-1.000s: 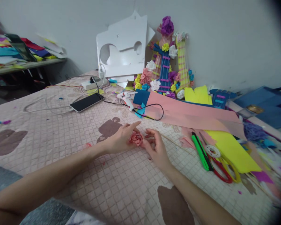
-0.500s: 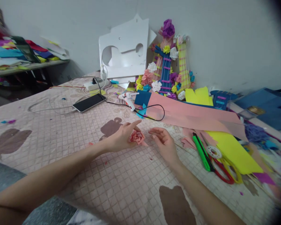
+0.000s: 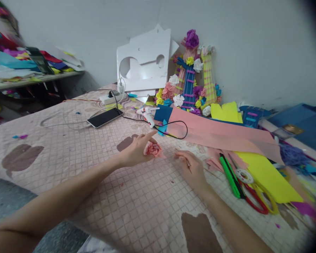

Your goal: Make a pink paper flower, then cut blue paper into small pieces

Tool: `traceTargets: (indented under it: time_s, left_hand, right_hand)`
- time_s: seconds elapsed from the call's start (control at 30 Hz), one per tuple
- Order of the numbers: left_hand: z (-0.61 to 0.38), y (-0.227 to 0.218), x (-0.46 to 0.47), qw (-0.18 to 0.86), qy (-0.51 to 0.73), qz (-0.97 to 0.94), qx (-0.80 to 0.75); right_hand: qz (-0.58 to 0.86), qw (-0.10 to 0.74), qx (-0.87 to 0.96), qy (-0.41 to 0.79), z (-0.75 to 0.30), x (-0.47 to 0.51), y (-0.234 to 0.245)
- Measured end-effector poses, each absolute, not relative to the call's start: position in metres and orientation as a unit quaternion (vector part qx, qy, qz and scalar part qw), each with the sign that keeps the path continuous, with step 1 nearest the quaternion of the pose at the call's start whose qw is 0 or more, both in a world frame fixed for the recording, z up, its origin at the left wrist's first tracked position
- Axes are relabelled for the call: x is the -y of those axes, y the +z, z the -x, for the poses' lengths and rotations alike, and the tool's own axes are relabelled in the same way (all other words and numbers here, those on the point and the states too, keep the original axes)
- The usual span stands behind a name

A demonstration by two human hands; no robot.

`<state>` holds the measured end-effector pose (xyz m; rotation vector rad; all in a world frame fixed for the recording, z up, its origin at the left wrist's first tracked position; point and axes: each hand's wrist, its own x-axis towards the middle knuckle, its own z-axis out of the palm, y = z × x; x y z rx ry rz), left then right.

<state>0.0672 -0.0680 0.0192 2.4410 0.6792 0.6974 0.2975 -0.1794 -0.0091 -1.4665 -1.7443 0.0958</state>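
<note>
The left hand (image 3: 137, 151) holds a crumpled pink paper flower (image 3: 153, 150) between thumb and fingers, over the middle of the checked cloth (image 3: 147, 196). The right hand (image 3: 193, 168) is near the flower but not touching it — its fingers are curled in, and I can't tell if they pinch anything. A white glue gun (image 3: 148, 116) lies behind the flower, by a big pink sheet (image 3: 226, 130). Over to the right are a green cutter (image 3: 229, 175) and scissors (image 3: 255, 198) — lying side by side.
</note>
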Motion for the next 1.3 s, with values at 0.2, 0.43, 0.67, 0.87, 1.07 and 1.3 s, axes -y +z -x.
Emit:
traceTargets:
  time_s: [0.2,0.43,0.67,0.87,1.07,1.3]
  left_hand:
    - [-0.056,0.018,0.043,0.207,0.322,-0.879,-0.285]
    - [-0.053,0.018,0.041,0.261,0.314,-0.865,-0.293]
    - [-0.061,0.021,0.056,0.327,0.284,-0.871,-0.234]
    - [-0.066,0.022,0.065,0.334,0.297,-0.865,-0.227]
    - [-0.063,0.02,0.059,0.326,0.304,-0.865,-0.231]
    - [-0.063,0.02,0.058,0.333,0.288,-0.861,-0.255]
  right_hand:
    - [0.524,0.401,0.749,0.064,-0.295,0.176,-0.012]
    - [0.587,0.475,0.628,0.189,-0.295,0.176,-0.004]
    - [0.534,0.537,0.525,0.388,-0.283,0.177,0.009]
    - [0.499,0.489,0.473,0.537,-0.261,0.179,0.008]
    - [0.528,0.465,0.424,0.57,-0.264,0.179,0.001]
    - [0.516,0.607,0.406,0.448,-0.286,0.173,0.01]
